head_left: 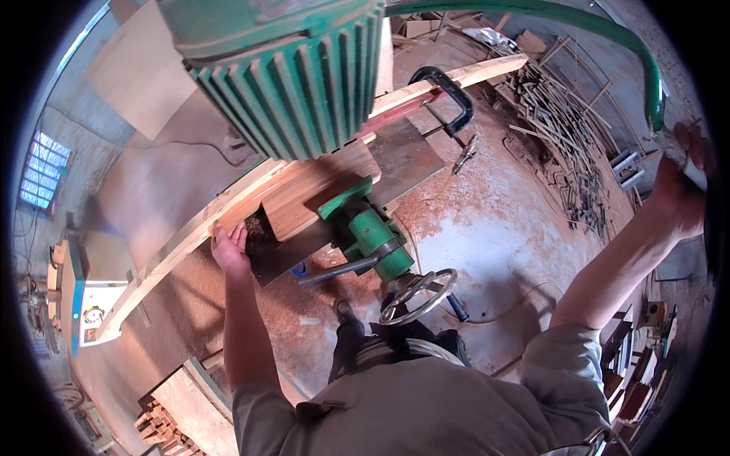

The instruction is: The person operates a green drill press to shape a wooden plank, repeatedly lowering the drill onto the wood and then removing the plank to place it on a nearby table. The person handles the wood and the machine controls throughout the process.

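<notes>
A long curved wooden beam [182, 242] lies across the machine's table, its far end rising to the upper right. My left hand [230, 249] is at the beam's near edge, fingers apart and stretched out, the tips touching the wood. Beside it a flat wooden block [293, 209] sits between the beam and a green clamp head [346, 199]. At the far right my right hand [680, 182] is closed round the pale end of a long green lever [652, 83]. The lever curves from behind the ribbed green motor housing [285, 99], which hides the middle of the beam.
A black C-clamp [455, 102] grips the beam's far part. Below the clamp head are a metal handwheel [418, 296] and a grey bar handle [338, 270]. Wood strips [555, 129] lie heaped at right; stacked wood pieces [163, 425] are at lower left. Sawdust covers the floor.
</notes>
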A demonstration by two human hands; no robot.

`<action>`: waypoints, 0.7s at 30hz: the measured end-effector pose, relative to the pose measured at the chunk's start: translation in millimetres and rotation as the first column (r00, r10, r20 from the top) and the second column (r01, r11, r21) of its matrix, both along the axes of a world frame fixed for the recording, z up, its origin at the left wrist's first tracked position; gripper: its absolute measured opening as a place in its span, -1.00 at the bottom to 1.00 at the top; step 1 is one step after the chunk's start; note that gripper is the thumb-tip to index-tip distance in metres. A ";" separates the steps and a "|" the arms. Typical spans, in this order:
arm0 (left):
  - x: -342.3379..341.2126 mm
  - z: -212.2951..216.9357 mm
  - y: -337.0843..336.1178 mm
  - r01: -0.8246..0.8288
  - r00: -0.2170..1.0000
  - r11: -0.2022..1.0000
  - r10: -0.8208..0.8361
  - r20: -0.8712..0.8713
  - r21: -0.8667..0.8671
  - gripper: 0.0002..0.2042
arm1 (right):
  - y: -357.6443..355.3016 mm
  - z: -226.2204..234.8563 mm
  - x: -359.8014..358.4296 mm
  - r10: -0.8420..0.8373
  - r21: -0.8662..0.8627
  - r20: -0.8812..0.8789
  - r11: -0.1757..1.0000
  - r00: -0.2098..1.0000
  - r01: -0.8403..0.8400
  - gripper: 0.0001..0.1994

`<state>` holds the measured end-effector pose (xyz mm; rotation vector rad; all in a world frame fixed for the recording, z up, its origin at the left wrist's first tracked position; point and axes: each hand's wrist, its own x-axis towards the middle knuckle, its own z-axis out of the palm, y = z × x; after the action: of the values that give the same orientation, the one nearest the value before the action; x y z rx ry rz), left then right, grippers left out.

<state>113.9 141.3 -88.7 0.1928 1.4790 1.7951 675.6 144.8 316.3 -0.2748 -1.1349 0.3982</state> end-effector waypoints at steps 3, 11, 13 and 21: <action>7.1 4.7 0.8 -0.024 1.000 1.000 0.024 -0.004 -0.004 -0.57 | -5.7 -12.3 9.2 0.143 -0.024 0.083 0.990 0.986 -0.142 -0.67; 4.1 2.4 1.5 -0.001 1.000 1.000 0.001 0.010 -0.018 -0.57 | -32.7 -56.6 33.3 0.180 -0.054 -0.187 0.980 0.966 -0.193 -0.61; 3.1 2.1 0.3 0.001 1.000 1.000 -0.001 0.011 -0.018 -0.58 | -36.1 -70.6 38.0 0.274 -0.039 -0.163 0.958 0.948 -0.283 -0.62; 4.9 3.5 1.3 0.012 1.000 1.000 -0.012 0.009 -0.024 -0.60 | -53.2 -117.8 28.5 0.250 -0.032 -0.058 0.967 0.967 -0.252 -0.65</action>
<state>118.8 142.6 -85.2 0.1808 1.4897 1.7658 704.1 91.6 198.6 -0.1532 -1.1136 0.6491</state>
